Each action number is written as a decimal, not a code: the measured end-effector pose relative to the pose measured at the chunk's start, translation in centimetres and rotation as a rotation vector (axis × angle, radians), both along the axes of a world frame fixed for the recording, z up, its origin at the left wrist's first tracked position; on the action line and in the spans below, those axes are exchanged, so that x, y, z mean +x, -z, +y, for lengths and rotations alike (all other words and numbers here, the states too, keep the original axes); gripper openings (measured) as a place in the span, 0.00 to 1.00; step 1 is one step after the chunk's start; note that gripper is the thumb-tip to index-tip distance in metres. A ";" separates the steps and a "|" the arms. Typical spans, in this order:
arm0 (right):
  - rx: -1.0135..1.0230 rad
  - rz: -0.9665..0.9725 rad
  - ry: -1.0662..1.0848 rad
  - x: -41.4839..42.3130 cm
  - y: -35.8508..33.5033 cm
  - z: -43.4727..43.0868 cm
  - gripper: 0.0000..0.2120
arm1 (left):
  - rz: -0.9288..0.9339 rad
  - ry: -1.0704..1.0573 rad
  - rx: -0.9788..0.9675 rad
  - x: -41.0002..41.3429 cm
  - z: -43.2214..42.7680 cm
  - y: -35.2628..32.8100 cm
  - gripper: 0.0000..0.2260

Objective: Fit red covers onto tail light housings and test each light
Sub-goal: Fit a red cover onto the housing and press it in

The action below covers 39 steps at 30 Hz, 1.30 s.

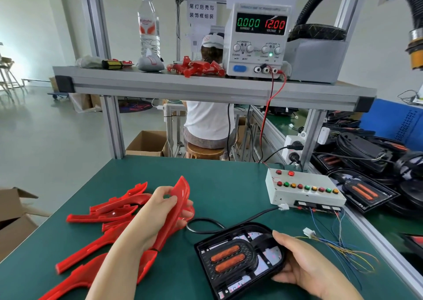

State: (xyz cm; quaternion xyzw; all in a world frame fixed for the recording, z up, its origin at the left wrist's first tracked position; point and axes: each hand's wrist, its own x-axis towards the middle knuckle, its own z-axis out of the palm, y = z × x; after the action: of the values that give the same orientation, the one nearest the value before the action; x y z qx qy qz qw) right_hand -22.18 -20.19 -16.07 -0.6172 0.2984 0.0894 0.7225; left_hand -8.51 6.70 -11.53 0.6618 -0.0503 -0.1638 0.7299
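My left hand (160, 210) grips a curved red cover (177, 208) and holds it up on edge above the green mat. More red covers (107, 215) lie in a loose pile to its left and below it. My right hand (297, 260) holds the right edge of a black tail light housing (238, 260) that lies on the mat, with two orange strips showing inside. A black cable runs from the housing toward the white test box (302, 190) with coloured buttons.
A power supply (258, 41) on the upper shelf reads 0.000 A and 12.00 V, with red and black leads running down. Loose coloured wires (338, 247) lie right of the housing. Finished housings (366, 190) are stacked at the right. Another person sits behind the bench.
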 end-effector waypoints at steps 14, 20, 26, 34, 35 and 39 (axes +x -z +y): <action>0.271 -0.097 0.143 -1.0 0.7 1.6 0.16 | -0.331 0.169 0.357 -3.8 -5.1 2.0 0.13; 0.353 -0.143 0.211 -1.2 1.3 2.1 0.17 | -0.558 0.314 0.534 -5.5 -5.8 0.5 0.09; 0.560 -0.229 0.158 -1.6 0.8 2.8 0.21 | -0.812 0.423 0.675 -9.2 -8.1 1.1 0.20; 0.455 -0.189 0.212 -1.6 0.5 3.1 0.24 | -1.160 0.350 1.015 -9.4 -9.0 3.1 0.23; 0.452 -0.197 0.216 -1.6 0.5 3.1 0.24 | -1.195 0.335 1.013 -9.4 -9.1 3.1 0.23; 0.432 -0.195 0.201 -1.6 0.3 3.2 0.26 | -1.124 0.346 0.879 -10.0 -9.0 3.1 0.23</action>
State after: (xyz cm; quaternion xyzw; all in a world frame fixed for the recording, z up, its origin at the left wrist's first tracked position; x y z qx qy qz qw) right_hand -23.81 -17.00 -16.33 -0.4215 0.2613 0.0188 0.8681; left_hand -18.49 -2.34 -14.62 0.8600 -0.4506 0.0825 0.2248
